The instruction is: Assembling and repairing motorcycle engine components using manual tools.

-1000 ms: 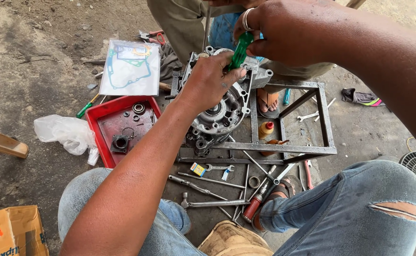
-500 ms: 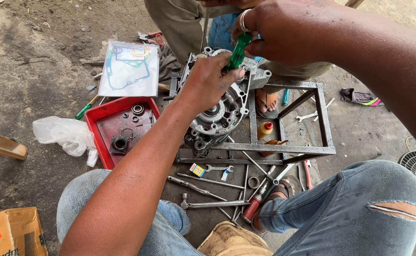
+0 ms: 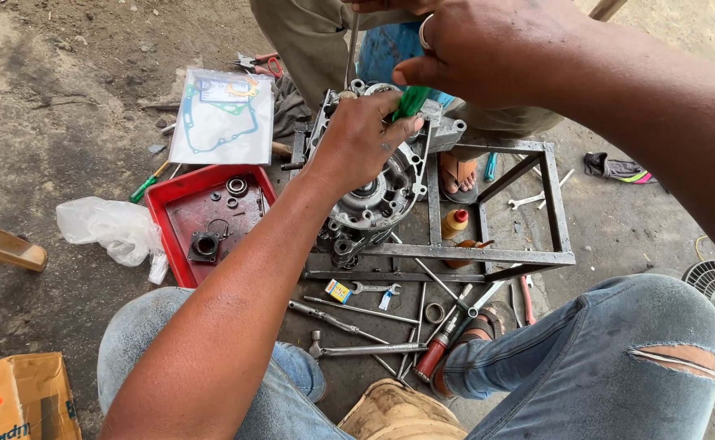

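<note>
Your left hand [image 3: 363, 138] lies spread over the top of the engine case [image 3: 374, 191], pressing it steady on the metal frame stand [image 3: 488, 253]; it grips nothing. Your right hand [image 3: 488, 49], at twelve o'clock above it, is clenched around the green screwdriver handle [image 3: 410, 102], whose tip is hidden behind your left fingers. By the look of it, the case is well into being stripped or rebuilt: small parts already sit in the one red tray [image 3: 180, 236] at nine o'clock of the case, and one bagged gasket set [image 3: 223, 118] at ten o'clock looks unopened. Around six o'clock I count one small spanner [image 3: 371, 288], one ratchet bar [image 3: 357, 350], one long rod [image 3: 361, 310] and one red-handled tool [image 3: 437, 349]; further pieces overlap too much to count.
</note>
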